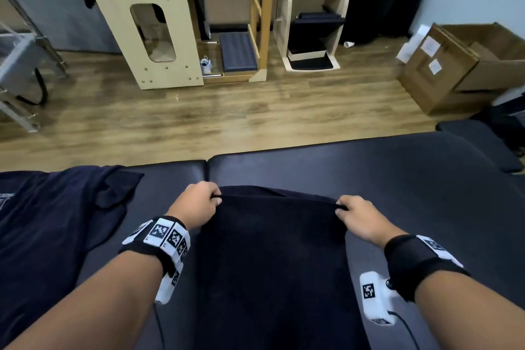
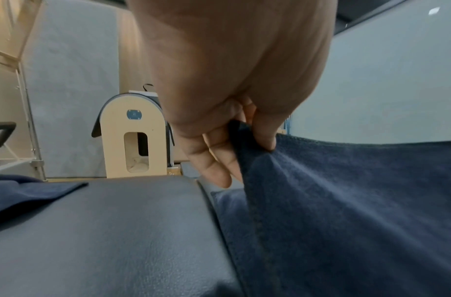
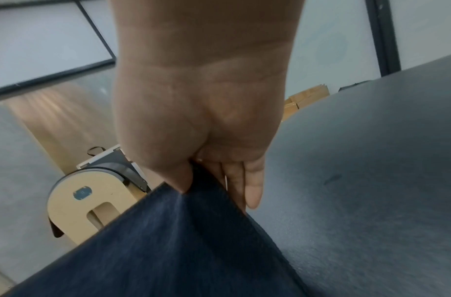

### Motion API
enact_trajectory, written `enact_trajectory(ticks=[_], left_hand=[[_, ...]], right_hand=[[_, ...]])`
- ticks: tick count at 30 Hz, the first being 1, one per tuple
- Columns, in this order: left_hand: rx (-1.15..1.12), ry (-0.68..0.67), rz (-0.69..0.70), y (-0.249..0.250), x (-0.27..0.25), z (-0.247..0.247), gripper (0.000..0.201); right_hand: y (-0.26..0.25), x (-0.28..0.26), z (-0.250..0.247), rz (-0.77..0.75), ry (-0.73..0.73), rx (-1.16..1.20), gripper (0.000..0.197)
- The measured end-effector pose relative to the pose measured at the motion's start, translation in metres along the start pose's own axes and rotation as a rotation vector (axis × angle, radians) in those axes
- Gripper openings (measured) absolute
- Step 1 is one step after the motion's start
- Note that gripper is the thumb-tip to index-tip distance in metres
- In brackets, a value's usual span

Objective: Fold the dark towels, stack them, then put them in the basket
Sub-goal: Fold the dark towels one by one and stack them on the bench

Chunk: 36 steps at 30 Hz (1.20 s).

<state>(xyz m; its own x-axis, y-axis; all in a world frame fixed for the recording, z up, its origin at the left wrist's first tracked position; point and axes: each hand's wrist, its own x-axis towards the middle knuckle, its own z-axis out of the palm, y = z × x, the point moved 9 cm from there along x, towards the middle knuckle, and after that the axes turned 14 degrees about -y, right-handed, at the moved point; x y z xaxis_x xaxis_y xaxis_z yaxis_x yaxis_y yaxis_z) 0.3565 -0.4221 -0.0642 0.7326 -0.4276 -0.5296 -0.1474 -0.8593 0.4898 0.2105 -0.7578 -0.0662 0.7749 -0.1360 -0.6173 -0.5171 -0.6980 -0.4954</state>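
Observation:
A dark navy towel [image 1: 272, 258] hangs stretched between my two hands above the padded black table [image 1: 397, 185]. My left hand [image 1: 199, 202] pinches its far left corner; in the left wrist view the thumb and fingers [image 2: 219, 160] clamp the towel [image 2: 346, 201] edge. My right hand [image 1: 355, 213] pinches the far right corner, and the right wrist view shows the towel [image 3: 181, 241] drawn taut from that hand [image 3: 209, 180]. A second dark towel [image 1: 48, 224] lies crumpled on the table at the left. No basket is in view.
Beyond the table's far edge is a wood floor [image 1: 199, 116] with a pale wooden arched barrel [image 1: 147, 23], a wooden chair unit [image 1: 312, 23] and cardboard boxes [image 1: 454, 65] at the right. A metal frame [image 1: 22, 65] stands at the far left.

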Motion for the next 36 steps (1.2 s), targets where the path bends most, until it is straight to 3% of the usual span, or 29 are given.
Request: enact_trajectory(ticks=[4, 8, 12, 15, 19, 21, 26, 32, 36], left_hand=[[0.006, -0.068, -0.022, -0.009, 0.027, 0.017, 0.011], [0.070, -0.105, 0.043, -0.016, 0.050, 0.024, 0.010], [0.122, -0.152, 0.073, -0.018, 0.069, 0.023, 0.008], [0.108, -0.094, 0.056, -0.019, 0.079, 0.011, 0.011], [0.197, -0.089, 0.035, -0.020, 0.085, 0.008, 0.007], [0.197, -0.077, 0.025, -0.021, 0.085, 0.009, 0.014], [0.111, -0.097, -0.017, -0.024, 0.090, 0.009, 0.013], [0.073, -0.186, -0.049, -0.021, 0.090, 0.006, 0.015], [-0.004, -0.188, 0.008, -0.005, 0.079, -0.009, 0.013]], right_hand=[[0.015, 0.040, 0.022, 0.021, -0.205, 0.054, 0.011], [0.014, 0.060, 0.005, -0.066, -0.081, 0.214, 0.013], [0.005, 0.074, -0.011, -0.099, 0.033, -0.003, 0.013], [-0.004, 0.088, -0.018, -0.122, 0.105, -0.158, 0.009], [-0.003, 0.107, -0.022, -0.019, 0.074, -0.213, 0.012], [-0.005, 0.113, -0.021, 0.030, 0.039, -0.249, 0.008], [-0.009, 0.121, -0.018, 0.045, -0.023, -0.324, 0.023], [-0.007, 0.119, -0.021, 0.132, -0.111, -0.349, 0.019], [-0.014, 0.106, -0.027, 0.120, -0.124, -0.279, 0.022]])
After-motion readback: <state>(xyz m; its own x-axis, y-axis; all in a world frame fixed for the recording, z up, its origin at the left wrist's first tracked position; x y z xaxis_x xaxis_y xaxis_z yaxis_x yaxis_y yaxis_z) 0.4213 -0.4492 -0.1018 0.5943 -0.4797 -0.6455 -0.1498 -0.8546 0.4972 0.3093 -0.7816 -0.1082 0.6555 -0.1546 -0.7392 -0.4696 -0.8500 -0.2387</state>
